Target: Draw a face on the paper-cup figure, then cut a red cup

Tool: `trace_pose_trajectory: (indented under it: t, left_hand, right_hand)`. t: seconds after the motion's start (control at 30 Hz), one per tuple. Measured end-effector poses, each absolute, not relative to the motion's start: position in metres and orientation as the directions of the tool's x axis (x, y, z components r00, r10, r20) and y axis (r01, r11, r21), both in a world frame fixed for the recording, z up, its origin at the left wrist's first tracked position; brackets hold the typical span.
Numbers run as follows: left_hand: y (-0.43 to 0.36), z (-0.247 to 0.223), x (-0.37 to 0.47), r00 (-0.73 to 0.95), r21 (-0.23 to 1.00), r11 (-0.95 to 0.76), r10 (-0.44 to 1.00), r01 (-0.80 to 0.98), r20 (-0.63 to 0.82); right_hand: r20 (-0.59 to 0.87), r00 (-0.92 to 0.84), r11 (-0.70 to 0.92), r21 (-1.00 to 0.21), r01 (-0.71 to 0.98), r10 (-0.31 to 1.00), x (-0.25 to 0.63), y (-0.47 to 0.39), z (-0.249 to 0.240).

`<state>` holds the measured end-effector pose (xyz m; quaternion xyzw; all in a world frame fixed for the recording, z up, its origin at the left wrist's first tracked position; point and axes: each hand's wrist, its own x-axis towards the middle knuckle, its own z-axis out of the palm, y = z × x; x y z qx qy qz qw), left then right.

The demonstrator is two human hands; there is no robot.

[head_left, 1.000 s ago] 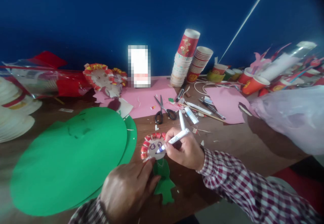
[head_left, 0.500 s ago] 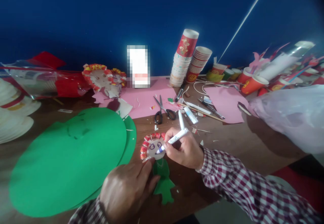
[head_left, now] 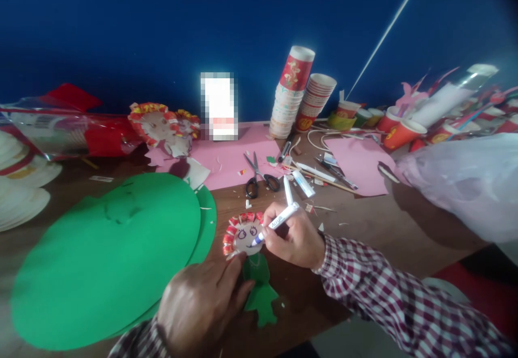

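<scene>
My right hand (head_left: 294, 239) is closed around a white acrylic marker (head_left: 279, 219), pen-fashion. Its blue-violet tip touches the round pale face of a paper doll (head_left: 247, 236). Two lashed eyes and a short curved mouth line are drawn on that face. Folded red-and-white pieces ring the head, and a green paper body (head_left: 261, 288) with a fishtail-like end lies below it. My left hand (head_left: 206, 298) rests at the lower left, fingers bent and pressed on the doll near its neck. Part of the head's right side is hidden behind my right fingers.
Large green paper ovals (head_left: 109, 261) lie at left. Behind my hands are black-handled scissors (head_left: 259, 177), pink paper (head_left: 226, 158), a white tube (head_left: 303, 183) and scraps. Stacked paper cups (head_left: 289, 99) stand at the back; a plastic bag (head_left: 461, 180) sits at right.
The marker tip has slid slightly right across the face, and a short curved mouth line now shows behind it. My left hand stays in place on the doll.
</scene>
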<state>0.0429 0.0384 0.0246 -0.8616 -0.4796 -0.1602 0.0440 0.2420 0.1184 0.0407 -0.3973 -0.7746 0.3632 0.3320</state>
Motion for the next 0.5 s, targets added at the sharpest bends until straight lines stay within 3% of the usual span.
trace_pose_trajectory:
  t: [0.5]
  left_hand:
    - [0.0384,0.0246,0.0422,0.498,0.064,-0.545,0.804,0.836,0.325]
  right_hand:
    - [0.205,-0.418,0.392,-0.814,0.429,0.885,0.2423,0.1195,0.0424]
